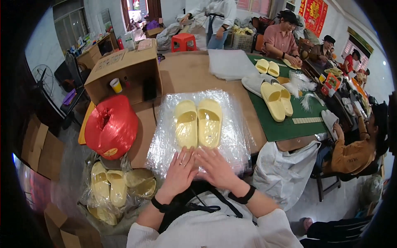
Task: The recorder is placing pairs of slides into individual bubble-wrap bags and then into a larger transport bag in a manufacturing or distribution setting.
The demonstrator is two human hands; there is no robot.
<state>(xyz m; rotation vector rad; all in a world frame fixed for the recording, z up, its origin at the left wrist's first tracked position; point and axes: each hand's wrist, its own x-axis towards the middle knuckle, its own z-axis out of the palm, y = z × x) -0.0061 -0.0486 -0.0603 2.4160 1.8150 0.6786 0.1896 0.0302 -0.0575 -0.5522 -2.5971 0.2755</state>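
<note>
A pair of pale yellow slippers point(198, 124) lies side by side, toes away from me, under shiny clear plastic. They rest on a stack of clear plastic bags point(161, 140) at the table's near edge. My left hand point(180, 170) lies with its fingers stretched out at the left slipper's heel. My right hand point(215, 166) is spread beside it, fingertips near the right heel, and the two hands almost meet. Neither hand grasps anything that shows; whether the fingertips press on the plastic is hard to make out.
Left of the bags sits a red roll of plastic twine point(111, 127), before an open cardboard box point(124, 74) holding a yellow cup point(115, 85). Below, bagged slippers point(109, 188) fill a sack. To the right, more slippers point(276, 99) lie on a green mat point(269, 128); co-workers sit beyond.
</note>
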